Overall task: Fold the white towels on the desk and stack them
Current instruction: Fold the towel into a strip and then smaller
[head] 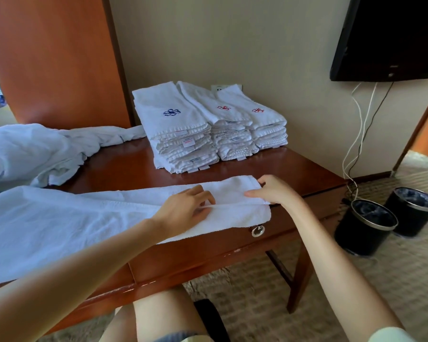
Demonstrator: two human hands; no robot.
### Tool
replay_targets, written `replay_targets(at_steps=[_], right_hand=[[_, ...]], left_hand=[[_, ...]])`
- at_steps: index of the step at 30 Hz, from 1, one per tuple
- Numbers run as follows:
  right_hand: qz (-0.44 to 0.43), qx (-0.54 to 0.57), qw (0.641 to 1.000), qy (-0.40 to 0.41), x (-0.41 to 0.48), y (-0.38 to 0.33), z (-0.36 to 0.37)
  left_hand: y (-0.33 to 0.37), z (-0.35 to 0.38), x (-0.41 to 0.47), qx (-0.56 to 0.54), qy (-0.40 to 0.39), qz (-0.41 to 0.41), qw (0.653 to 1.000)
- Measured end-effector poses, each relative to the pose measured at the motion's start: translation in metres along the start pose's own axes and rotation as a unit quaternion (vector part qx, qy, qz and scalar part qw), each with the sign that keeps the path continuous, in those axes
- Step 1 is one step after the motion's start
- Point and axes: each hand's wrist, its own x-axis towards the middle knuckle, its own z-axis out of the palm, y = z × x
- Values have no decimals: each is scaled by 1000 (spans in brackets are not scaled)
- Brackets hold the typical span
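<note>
A long white towel (89, 218) lies spread along the front of the wooden desk (294, 174), its right end folded over lengthwise. My left hand (185, 208) rests on the fold near the middle, fingertips pinching the folded edge. My right hand (272, 190) grips the towel's right end, thumb on top and fingers curled at the far corner. Three stacks of folded white towels (205, 129) stand at the back of the desk, one with a blue emblem and two with red.
A heap of loose white towels (35, 151) fills the desk's left side. Two black bins (366, 225) stand on the carpet to the right, below hanging cables. A dark screen (386, 38) hangs on the wall. A wooden panel (55, 58) rises behind the desk.
</note>
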Motion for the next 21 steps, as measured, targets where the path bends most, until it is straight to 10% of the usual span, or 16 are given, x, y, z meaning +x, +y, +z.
replay_targets(at_steps=[12, 17, 21], right_hand=[[6, 1, 999, 48, 69, -54, -2], [20, 171, 985, 18, 69, -61, -22], [-8, 120, 992, -26, 55, -39, -22]], left_hand=[[-57, -9, 43, 59, 17, -224, 973], [-52, -37, 29, 43, 139, -123, 982], [-30, -42, 13, 85, 33, -30, 995]])
